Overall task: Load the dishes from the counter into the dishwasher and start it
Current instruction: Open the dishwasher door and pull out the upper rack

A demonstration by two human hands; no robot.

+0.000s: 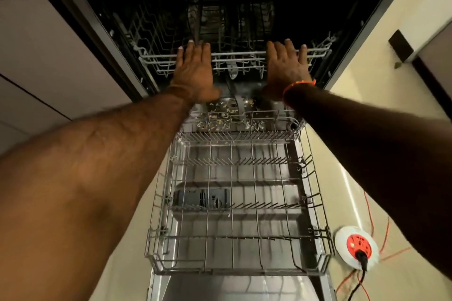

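— What are the fingers doing?

— I see the left hand (194, 69) with its fingers (189, 50) straight and close together, laid flat over the front rail of the upper rack (156, 58). My right hand (287, 66) does the same further along that rail, fingers (303, 52) slightly spread, tips reaching past the wire. Neither hand curls round the rail; both just rest on it. An orange thread band (299, 85) sits at the right wrist.

— And the dishwasher itself?

— The dishwasher (244, 7) is open in front of me. Its upper rack sits at the mouth of the dark tub, and I cannot tell what lies deeper inside. The lower rack (234, 203) is pulled right out over the lowered door (234, 286), with 1 dark plastic piece (201, 199) showing through its wires on the left.

— Anything round it?

— Scraps of debris (220, 110) lie on the tub floor under my wrists. On the floor to the right, a white and red socket reel (357, 245) holds a black plug (362, 260), with orange cable trailing near it.
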